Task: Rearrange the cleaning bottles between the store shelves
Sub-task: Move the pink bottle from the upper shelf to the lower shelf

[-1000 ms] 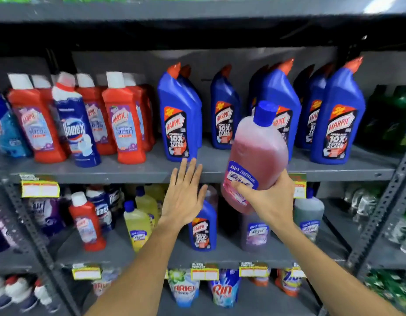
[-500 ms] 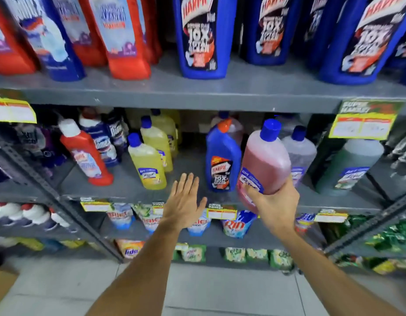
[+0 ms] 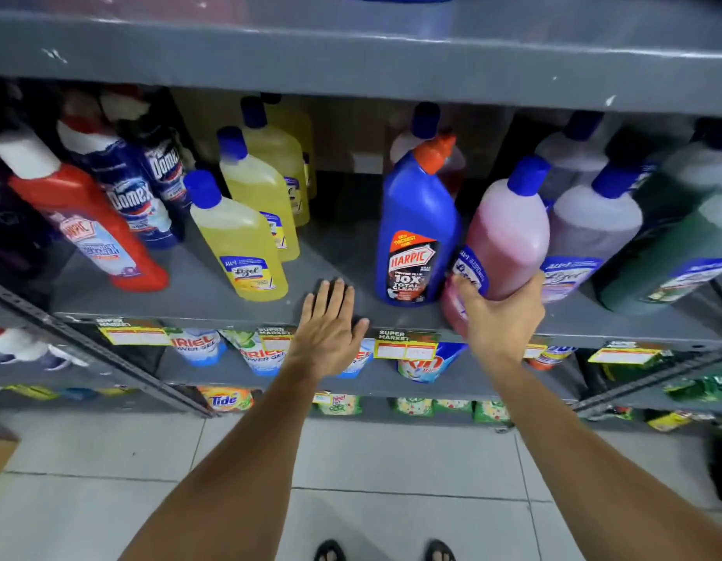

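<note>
Where the two bare forearms rise from the bottom of the frame over pale floor tiles (image 3: 391, 459), the left hand (image 3: 331, 330) hovers flat at the centre, its grip spread with fingers straight and holding nothing, fingertips just past the front edge of the grey metal shelf (image 3: 213, 301). Right of centre, the right hand (image 3: 499, 313) has its grip wrapped around the lower body of a pink translucent plastic bottle with a blue cap (image 3: 509, 236), thumb across its blue label. That bottle is tilted, its base at or just over the shelf's front lip; whether it touches the shelf board cannot be told. It stands between a blue Harpic bottle with an orange nozzle (image 3: 418, 228) on its left, close enough to seem touching, and a pale lilac bottle with a blue cap (image 3: 590, 228) on its right. Bare shelf lies open between the Harpic bottle and a row of yellow translucent bottles with blue caps (image 3: 242, 240) at centre left, running back to the rear wall. Further left lean a red Harpic bottle with a white cap (image 3: 88, 232) and dark blue Domex bottles (image 3: 136, 200). A dark green bottle (image 3: 675, 244) fills the right edge. Overhead, the grey upper shelf (image 3: 351, 54) spans the top of the frame, leaving little headroom above the caps.
</note>
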The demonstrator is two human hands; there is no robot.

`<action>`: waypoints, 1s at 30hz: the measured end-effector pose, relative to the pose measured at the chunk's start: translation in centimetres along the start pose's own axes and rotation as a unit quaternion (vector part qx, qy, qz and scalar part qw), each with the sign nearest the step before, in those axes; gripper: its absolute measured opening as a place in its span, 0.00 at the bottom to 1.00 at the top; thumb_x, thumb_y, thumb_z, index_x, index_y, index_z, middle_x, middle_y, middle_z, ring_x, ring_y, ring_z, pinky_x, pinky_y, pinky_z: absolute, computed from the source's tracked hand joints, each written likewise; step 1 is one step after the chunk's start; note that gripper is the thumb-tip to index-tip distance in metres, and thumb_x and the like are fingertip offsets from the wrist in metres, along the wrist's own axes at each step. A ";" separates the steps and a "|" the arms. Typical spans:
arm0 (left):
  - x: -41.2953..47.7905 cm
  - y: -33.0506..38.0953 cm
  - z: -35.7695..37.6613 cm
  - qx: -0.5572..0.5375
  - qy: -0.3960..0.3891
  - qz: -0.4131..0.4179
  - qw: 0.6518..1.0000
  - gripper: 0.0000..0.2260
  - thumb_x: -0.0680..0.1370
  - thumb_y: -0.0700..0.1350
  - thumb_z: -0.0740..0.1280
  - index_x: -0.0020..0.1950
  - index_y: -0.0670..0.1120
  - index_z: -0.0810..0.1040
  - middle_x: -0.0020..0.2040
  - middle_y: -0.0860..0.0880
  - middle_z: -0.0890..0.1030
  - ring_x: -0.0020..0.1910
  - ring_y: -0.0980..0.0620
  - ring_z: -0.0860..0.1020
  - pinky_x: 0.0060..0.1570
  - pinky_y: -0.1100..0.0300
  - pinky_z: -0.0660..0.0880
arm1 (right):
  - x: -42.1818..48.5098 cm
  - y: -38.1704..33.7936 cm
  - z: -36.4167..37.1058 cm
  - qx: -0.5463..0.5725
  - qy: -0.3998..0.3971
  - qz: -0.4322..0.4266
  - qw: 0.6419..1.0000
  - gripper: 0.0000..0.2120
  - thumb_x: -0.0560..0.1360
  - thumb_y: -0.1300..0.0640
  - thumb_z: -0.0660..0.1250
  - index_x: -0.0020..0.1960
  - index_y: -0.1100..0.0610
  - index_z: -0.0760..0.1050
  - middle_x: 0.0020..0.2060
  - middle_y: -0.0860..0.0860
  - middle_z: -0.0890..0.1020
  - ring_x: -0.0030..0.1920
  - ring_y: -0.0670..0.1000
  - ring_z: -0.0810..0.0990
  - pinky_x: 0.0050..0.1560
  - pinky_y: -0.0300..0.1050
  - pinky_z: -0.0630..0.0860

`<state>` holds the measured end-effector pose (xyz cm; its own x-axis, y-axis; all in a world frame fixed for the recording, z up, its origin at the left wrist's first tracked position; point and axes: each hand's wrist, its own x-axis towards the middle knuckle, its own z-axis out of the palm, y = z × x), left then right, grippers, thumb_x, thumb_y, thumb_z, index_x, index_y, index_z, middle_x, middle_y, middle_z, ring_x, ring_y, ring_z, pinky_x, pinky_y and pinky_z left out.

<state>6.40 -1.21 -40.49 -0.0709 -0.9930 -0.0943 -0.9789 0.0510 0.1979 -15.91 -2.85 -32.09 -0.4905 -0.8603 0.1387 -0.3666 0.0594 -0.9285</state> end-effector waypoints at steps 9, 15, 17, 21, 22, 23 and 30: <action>0.1 -0.3 0.3 -0.004 0.016 0.016 1.000 0.36 0.77 0.62 0.37 0.79 0.42 0.52 0.81 0.41 0.53 0.79 0.40 0.50 0.75 0.42 0.48 | -2.2 3.9 -0.5 -0.025 -0.065 -0.040 0.997 0.26 0.76 0.59 0.72 0.71 0.56 0.68 0.62 0.54 0.80 0.60 0.52 0.80 0.64 0.48 0.77; 0.2 -0.3 0.4 -0.005 0.011 0.010 1.000 0.36 0.77 0.62 0.37 0.80 0.43 0.51 0.81 0.43 0.52 0.79 0.42 0.48 0.76 0.44 0.45 | 0.4 3.3 0.9 -0.035 -0.080 -0.026 0.996 0.21 0.78 0.62 0.71 0.68 0.57 0.69 0.59 0.53 0.83 0.58 0.54 0.81 0.60 0.45 0.77; 0.1 -0.3 0.4 -0.005 0.010 0.012 1.000 0.35 0.78 0.62 0.38 0.80 0.43 0.51 0.81 0.42 0.52 0.79 0.42 0.49 0.75 0.44 0.45 | 1.2 3.5 1.4 -0.049 -0.079 -0.024 0.995 0.22 0.77 0.61 0.71 0.69 0.57 0.69 0.59 0.54 0.82 0.59 0.56 0.81 0.62 0.52 0.78; 0.0 -0.4 0.6 0.002 0.016 0.015 1.000 0.34 0.79 0.61 0.38 0.80 0.42 0.52 0.81 0.42 0.53 0.79 0.41 0.49 0.75 0.43 0.46 | 2.0 4.3 2.3 -0.065 -0.070 -0.024 0.995 0.25 0.77 0.57 0.71 0.71 0.55 0.67 0.63 0.54 0.81 0.63 0.57 0.80 0.64 0.58 0.77; 0.0 -0.5 0.7 0.000 0.017 0.015 1.000 0.34 0.79 0.61 0.39 0.80 0.42 0.52 0.81 0.42 0.53 0.79 0.41 0.49 0.75 0.43 0.46 | 2.1 4.5 2.5 -0.068 -0.067 -0.024 0.995 0.25 0.78 0.55 0.71 0.72 0.55 0.66 0.64 0.54 0.80 0.63 0.57 0.80 0.65 0.59 0.77; 0.1 -0.5 0.7 -0.001 0.018 0.015 1.000 0.34 0.79 0.61 0.39 0.80 0.43 0.52 0.81 0.42 0.53 0.79 0.41 0.49 0.75 0.43 0.46 | 2.2 4.7 2.7 -0.068 -0.065 -0.024 0.995 0.26 0.78 0.55 0.70 0.72 0.55 0.66 0.64 0.54 0.80 0.64 0.57 0.80 0.65 0.59 0.77; 0.0 -0.5 0.6 -0.010 0.014 0.014 1.000 0.35 0.78 0.63 0.37 0.80 0.44 0.49 0.81 0.44 0.50 0.80 0.44 0.47 0.76 0.45 0.45 | 1.4 4.6 3.1 -0.078 -0.051 -0.008 0.996 0.26 0.78 0.54 0.70 0.72 0.61 0.67 0.64 0.58 0.78 0.65 0.59 0.77 0.66 0.57 0.75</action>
<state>6.75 -1.20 -41.19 -0.0935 -0.9937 -0.0612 -0.9724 0.0779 0.2198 -15.85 -5.32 -37.18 -0.4036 -0.9084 0.1092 -0.4958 0.1169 -0.8605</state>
